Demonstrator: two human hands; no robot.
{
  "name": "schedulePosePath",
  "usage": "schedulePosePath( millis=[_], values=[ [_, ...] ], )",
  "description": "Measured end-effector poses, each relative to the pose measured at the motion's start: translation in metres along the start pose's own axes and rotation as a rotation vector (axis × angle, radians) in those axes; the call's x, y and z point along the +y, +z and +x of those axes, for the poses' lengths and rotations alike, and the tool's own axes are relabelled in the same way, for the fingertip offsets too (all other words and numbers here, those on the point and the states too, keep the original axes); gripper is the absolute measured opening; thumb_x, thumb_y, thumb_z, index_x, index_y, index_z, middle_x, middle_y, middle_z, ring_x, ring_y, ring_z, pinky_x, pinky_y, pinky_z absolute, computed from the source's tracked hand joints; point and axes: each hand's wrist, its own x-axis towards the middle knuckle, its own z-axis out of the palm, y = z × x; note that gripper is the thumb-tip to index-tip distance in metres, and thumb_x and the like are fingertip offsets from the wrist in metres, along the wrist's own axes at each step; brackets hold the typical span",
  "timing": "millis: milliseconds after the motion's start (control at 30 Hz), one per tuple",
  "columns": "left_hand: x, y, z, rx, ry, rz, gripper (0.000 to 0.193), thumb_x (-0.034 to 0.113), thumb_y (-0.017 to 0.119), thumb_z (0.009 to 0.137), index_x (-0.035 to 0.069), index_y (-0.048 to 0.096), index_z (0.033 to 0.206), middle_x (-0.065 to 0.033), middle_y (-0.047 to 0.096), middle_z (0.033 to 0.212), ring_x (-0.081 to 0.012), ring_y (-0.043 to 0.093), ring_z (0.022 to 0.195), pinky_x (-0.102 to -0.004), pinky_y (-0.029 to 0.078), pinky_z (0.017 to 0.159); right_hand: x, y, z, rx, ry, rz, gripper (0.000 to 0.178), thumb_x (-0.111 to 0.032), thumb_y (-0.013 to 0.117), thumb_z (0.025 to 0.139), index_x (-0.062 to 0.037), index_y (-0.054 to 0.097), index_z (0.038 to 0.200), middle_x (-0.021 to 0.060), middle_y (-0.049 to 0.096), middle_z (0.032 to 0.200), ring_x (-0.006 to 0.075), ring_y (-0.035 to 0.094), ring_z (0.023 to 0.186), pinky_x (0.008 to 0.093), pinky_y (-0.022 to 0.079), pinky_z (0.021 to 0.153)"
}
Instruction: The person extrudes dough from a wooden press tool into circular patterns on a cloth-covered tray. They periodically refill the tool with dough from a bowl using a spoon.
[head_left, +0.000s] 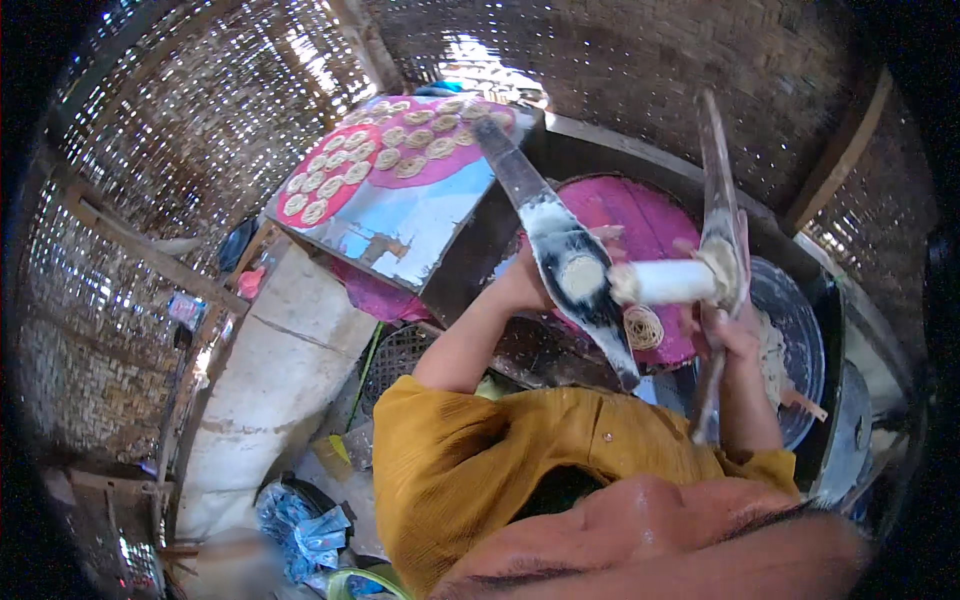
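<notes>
My left hand [522, 282] is wrapped round the lower part of a hand press, a dark, flour-dusted wooden bar [540, 212] with a round opening packed with pale dough [581, 277]. Most of those fingers are behind the bar. My right hand [738, 338] grips the upper part, another long wooden bar [717, 165] from which a white cylinder [668, 282] sticks out toward the dough-filled opening. The cylinder's end looks coated in dough. Below both parts lies a pink round tray [650, 205] with a coil of pale dough strands [643, 328] near its close edge.
At the far left, several similar coils [412, 138] lie on pink and red sheets atop a blue-white board [395, 225]. A dark basin [800, 290] holding pale dough stands by my right arm. Blue plastic bags [305, 530] lie lower left. Woven walls [640, 60] surround the workplace.
</notes>
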Motion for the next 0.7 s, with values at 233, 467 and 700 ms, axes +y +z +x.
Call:
schedulePosePath(
  millis=[233, 467, 700],
  values=[
    [0.013, 0.003, 0.002, 0.157, -0.11, 0.517, 0.04, 0.025, 0.063, 0.062, 0.011, 0.057, 0.099, -0.0083, 0.059, 0.089, -0.0252, 0.056, 0.084, -0.032, 0.043, 0.077, 0.003, 0.002, 0.005, -0.093, -0.483, -1.085, 0.098, -0.028, 0.074, 0.057, -0.003, 0.013, 0.13, 0.0242, 0.027, 0.125, 0.0348, 0.035, 0.112, 0.0391, 0.032, 0.09],
    [0.005, 0.005, 0.005, 0.153, -0.009, 0.473, 0.034, 0.027, 0.066, 0.057, 0.01, 0.057, 0.086, -0.0085, 0.059, 0.08, -0.0269, 0.057, 0.078, -0.0345, 0.044, 0.071, -0.022, 0.026, 0.014, -0.295, -0.572, -1.247, 0.083, -0.024, 0.073, 0.055, -0.0114, 0.028, 0.125, 0.0264, 0.032, 0.118, 0.0407, 0.044, 0.101, 0.0405, 0.041, 0.081],
    [-0.003, 0.023, 0.012, 0.095, -0.193, 0.405, 0.063, 0.021, 0.077, 0.049, 0.007, 0.05, 0.104, -0.0081, 0.055, 0.099, -0.0194, 0.052, 0.094, -0.0313, 0.039, 0.085, -0.001, 0.038, 0.014, -0.196, -0.379, -1.189, 0.074, -0.022, 0.07, 0.059, -0.012, 0.033, 0.123, 0.0229, 0.033, 0.116, 0.0398, 0.045, 0.098, 0.0396, 0.041, 0.081]
  ],
)
